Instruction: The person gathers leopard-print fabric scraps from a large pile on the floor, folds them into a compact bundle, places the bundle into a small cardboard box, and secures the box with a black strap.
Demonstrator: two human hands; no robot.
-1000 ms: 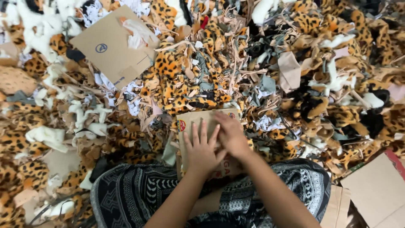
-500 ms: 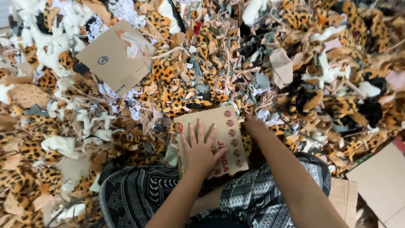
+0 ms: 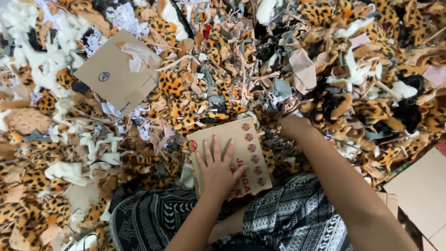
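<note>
Leopard-print fabric scraps (image 3: pixel 186 100): heaped all around you. Printed cardboard sheet (image 3: pixel 232 153): on your lap's edge, against the scraps. Left hand (image 3: pixel 217 168): flat, fingers spread, pressing the sheet; keep the palm firm so it doesn't slide. Right hand (image 3: pixel 291 126): buried in scraps, grip cannot be told; pull pieces singly.

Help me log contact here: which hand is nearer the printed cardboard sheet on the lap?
Left. The left hand lies flat on the cardboard sheet; the right hand reaches into the fabric scraps beyond its right edge.
</note>
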